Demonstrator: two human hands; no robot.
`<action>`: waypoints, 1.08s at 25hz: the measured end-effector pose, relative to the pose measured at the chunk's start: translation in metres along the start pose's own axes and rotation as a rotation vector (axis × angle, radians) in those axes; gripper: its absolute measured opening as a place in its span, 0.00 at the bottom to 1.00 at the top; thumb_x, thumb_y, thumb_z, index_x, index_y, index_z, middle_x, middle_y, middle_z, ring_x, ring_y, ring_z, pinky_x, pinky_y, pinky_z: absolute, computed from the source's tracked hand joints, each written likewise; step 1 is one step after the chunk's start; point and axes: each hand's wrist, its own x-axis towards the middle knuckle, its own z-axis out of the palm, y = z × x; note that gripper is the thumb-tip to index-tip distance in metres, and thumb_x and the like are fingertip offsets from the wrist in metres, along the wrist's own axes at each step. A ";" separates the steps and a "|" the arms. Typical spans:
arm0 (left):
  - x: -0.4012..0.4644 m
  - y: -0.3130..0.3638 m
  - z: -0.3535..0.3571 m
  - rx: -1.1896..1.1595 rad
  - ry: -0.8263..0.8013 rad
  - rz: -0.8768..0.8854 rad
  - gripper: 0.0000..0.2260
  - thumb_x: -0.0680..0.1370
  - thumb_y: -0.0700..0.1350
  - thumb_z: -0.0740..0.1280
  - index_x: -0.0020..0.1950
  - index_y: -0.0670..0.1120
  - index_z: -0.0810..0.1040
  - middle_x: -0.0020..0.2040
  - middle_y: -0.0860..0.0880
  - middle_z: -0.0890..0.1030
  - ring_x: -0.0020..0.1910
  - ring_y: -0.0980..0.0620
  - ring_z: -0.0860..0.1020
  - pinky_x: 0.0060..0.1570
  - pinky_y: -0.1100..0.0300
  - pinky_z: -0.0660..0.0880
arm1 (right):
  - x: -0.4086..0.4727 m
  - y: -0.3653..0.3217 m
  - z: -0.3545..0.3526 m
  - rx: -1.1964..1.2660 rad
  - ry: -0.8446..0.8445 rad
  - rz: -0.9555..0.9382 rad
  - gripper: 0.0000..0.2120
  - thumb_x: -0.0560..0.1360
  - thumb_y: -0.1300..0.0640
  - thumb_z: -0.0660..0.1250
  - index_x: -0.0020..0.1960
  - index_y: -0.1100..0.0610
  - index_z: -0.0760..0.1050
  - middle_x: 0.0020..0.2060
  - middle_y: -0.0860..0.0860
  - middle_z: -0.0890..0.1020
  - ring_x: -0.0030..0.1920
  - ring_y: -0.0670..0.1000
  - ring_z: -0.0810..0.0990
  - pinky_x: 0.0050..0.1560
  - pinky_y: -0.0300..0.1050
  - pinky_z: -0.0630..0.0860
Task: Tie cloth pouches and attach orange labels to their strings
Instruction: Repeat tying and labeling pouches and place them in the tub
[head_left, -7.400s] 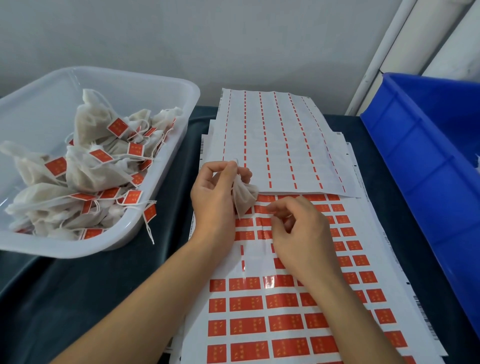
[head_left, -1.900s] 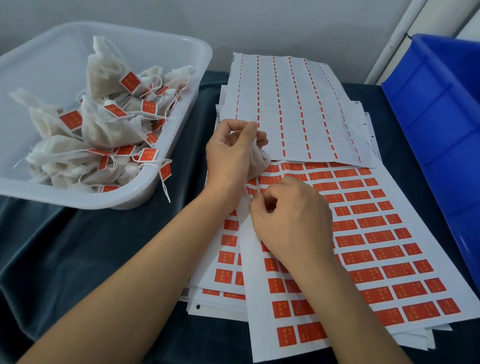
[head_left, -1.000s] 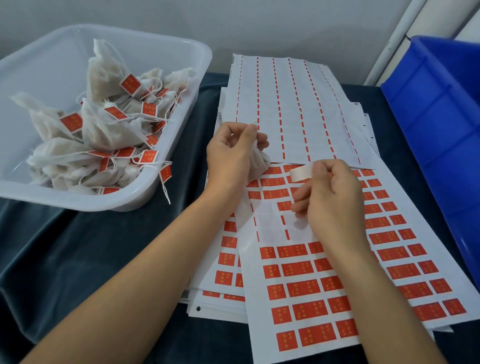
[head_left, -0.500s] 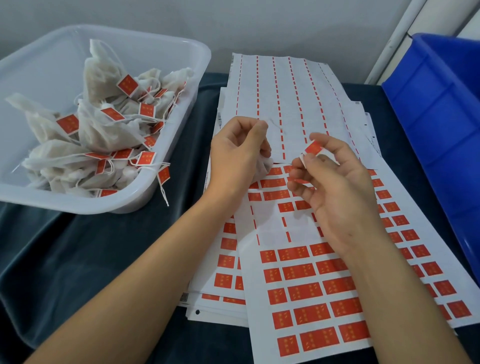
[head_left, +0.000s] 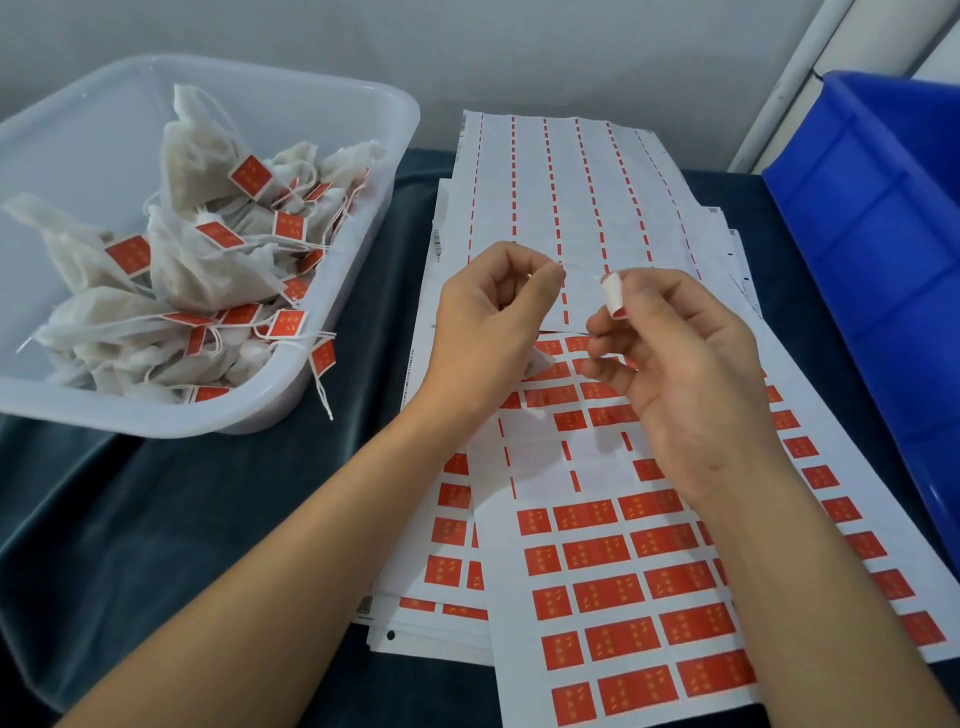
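Above the sheets: your right hand (head_left: 670, 364) now pinches a peeled orange label (head_left: 614, 296), lifted off the label sheet (head_left: 597, 571).
Left hand (head_left: 488, 332): pinches the string (head_left: 582, 270), pouch (head_left: 537, 364) tucked beneath.
Meaning: label ready to fold onto string.

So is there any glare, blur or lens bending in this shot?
Head view: soft, even light; faint sheen on the sticker sheet; the wide lens bows the clear tub and blue bin; the peeled sticker in the right hand looks slightly smeared.
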 end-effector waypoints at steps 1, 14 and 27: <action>0.000 0.000 0.000 0.002 -0.001 -0.003 0.06 0.83 0.44 0.69 0.48 0.45 0.81 0.38 0.41 0.79 0.31 0.51 0.75 0.32 0.58 0.80 | -0.001 0.000 0.000 0.029 0.005 0.021 0.08 0.80 0.47 0.67 0.52 0.48 0.83 0.44 0.53 0.86 0.45 0.52 0.86 0.48 0.46 0.83; -0.002 0.003 -0.001 -0.007 -0.054 -0.005 0.06 0.84 0.44 0.68 0.48 0.45 0.82 0.36 0.44 0.79 0.33 0.50 0.74 0.35 0.56 0.77 | 0.002 -0.002 -0.004 0.113 -0.037 0.062 0.18 0.74 0.45 0.71 0.60 0.51 0.80 0.50 0.51 0.87 0.43 0.53 0.86 0.45 0.45 0.83; -0.003 0.006 -0.001 0.011 -0.058 -0.007 0.06 0.84 0.44 0.68 0.47 0.46 0.81 0.34 0.53 0.79 0.32 0.54 0.74 0.34 0.62 0.78 | 0.002 -0.003 -0.016 0.369 -0.148 0.096 0.10 0.74 0.60 0.69 0.56 0.55 0.81 0.52 0.56 0.86 0.48 0.53 0.87 0.47 0.42 0.83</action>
